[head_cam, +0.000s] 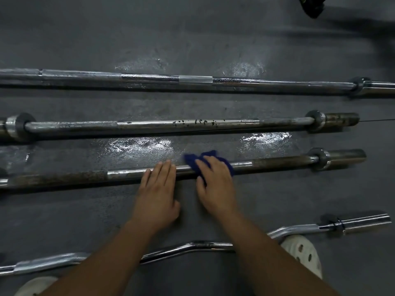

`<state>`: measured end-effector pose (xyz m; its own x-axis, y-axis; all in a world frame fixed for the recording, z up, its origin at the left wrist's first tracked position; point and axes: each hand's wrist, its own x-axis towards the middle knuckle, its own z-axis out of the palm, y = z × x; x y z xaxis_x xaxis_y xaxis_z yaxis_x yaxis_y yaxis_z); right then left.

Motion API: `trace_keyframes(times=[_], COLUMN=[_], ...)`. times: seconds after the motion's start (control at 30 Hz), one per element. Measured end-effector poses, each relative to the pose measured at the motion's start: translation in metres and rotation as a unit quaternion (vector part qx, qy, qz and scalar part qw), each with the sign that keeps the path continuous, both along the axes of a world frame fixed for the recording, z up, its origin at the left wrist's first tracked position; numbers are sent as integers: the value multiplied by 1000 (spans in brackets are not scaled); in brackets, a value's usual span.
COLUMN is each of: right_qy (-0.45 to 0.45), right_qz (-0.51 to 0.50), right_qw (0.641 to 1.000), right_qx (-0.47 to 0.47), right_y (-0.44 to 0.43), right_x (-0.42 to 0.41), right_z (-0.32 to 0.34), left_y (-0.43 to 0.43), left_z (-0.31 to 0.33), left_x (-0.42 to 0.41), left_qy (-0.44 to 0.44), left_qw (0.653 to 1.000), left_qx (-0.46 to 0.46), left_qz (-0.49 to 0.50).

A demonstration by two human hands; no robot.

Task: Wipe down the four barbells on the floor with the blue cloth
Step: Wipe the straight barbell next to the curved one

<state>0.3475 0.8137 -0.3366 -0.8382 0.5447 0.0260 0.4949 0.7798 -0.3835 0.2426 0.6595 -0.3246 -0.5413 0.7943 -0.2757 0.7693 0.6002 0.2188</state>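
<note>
Several barbells lie side by side on the dark floor. The farthest is a long chrome bar [149, 79]. Below it lies a bar with dark specks [160, 124]. The third, a rusty bar [64, 177], runs under both hands. Nearest me is a curved chrome bar [188, 247]. My right hand [215, 184] presses the blue cloth [193, 160] onto the rusty bar near its middle. My left hand [158, 193] rests flat with its fingertips on the same bar, just left of the cloth, holding nothing.
Wet shiny patches [139, 147] mark the floor between the bars. White perforated shoes show at the lower right [303, 253] and lower left [36, 286]. A dark object [313, 6] sits at the top right corner.
</note>
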Motion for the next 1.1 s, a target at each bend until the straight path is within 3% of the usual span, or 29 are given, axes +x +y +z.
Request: trace_keyframes(times=[0.07,0.17,0.2,0.3,0.37,0.43,0.5,0.53,0.67,0.73,0.8,0.83,0.9,0.97,1.03,1.1], right_qy=[-18,-23,-34,-30,-27,-23,-11,-3,117,189,229,222,101,-6,-14,24], right_qz=[30,-221,-232,-8,64,-49,-216,-252,-174,-210,-285,-292,-252,-213,-218,-139], right_qw=[999,974,972,999,998,998,976,966,960,930,905,914,960,977,975,989], right_qx=[32,38,37,8,7,8,-36,-67,-186,-236,-216,-173,-68,-28,-38,-42], right_y=[24,29,9,-46,-29,5,24,21,-9,-6,8,16,30,29,6,-28], right_x=[13,20,10,-14,-12,5,17,13,-28,-40,-38,-31,-14,2,-7,-32], right_z=[-3,-4,-5,-1,-1,-8,-3,0,30,50,59,54,36,21,19,20], left_y=[0,1,1,1,0,-1,-1,0,1,1,0,0,0,0,1,-1], left_z=[0,0,-1,0,-1,-1,0,0,-1,-2,-3,-3,-4,-2,-3,-4], left_x=[0,1,2,0,-3,-5,-3,-1,0,-2,-3,-2,-1,-1,-1,-1], left_qy=[-1,-1,0,0,-2,-2,-1,-1,-2,3,4,2,-4,-11,-13,-13], left_qw=[1000,1000,1000,1000,1000,1000,1000,1000,1000,1000,1000,1000,1000,1000,1000,999], left_qx=[1,4,2,5,10,9,9,8,12,18,25,25,21,19,22,29], left_qz=[0,7,7,2,-2,-6,-5,-1,7,0,-5,-4,1,5,5,6])
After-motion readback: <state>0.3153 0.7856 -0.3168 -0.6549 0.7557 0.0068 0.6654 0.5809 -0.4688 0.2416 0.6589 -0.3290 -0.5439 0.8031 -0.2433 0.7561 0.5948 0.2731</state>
